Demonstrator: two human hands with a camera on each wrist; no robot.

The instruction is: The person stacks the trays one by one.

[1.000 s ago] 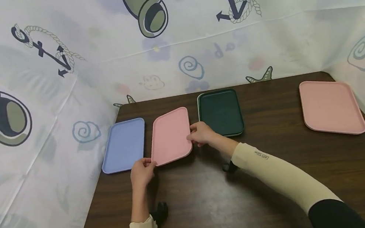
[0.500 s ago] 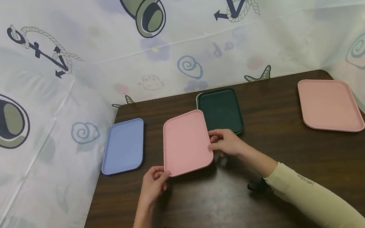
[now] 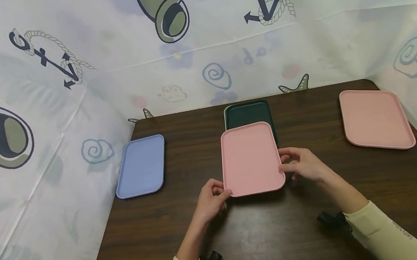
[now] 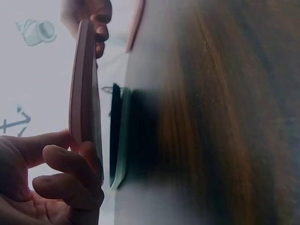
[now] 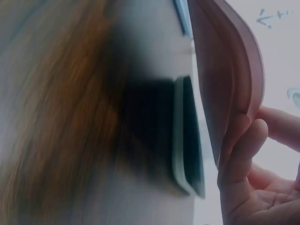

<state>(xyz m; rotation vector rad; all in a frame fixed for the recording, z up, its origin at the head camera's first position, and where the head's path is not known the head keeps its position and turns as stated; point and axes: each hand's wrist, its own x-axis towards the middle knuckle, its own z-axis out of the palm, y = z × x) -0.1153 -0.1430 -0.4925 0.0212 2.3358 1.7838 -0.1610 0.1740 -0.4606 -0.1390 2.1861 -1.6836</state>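
A pink tray [image 3: 251, 159] is held up off the table between both hands, overlapping the front of a dark green tray [image 3: 249, 114] in the head view. My left hand [image 3: 210, 202] pinches its near left corner, thumb on top and fingers beneath. At the right edge, close to the near corner, my right hand [image 3: 305, 164] pinches it the same way. Both wrist views show the tray's side and underside, with a gap down to the wooden surface. The green tray lies on a pale green tray [image 4: 123, 140], of which little more than the rim shows.
A blue tray [image 3: 141, 166] lies at the left of the dark wooden table [image 3: 148, 242]. Another tray, a lighter salmon pink [image 3: 377, 118], lies near the right edge. A patterned white cloth [image 3: 187, 73] hangs behind and along the sides.
Both hands have carried the pink tray right and somewhat nearer, from beside the blue tray to in front of the green one. The tray has also turned straighter.
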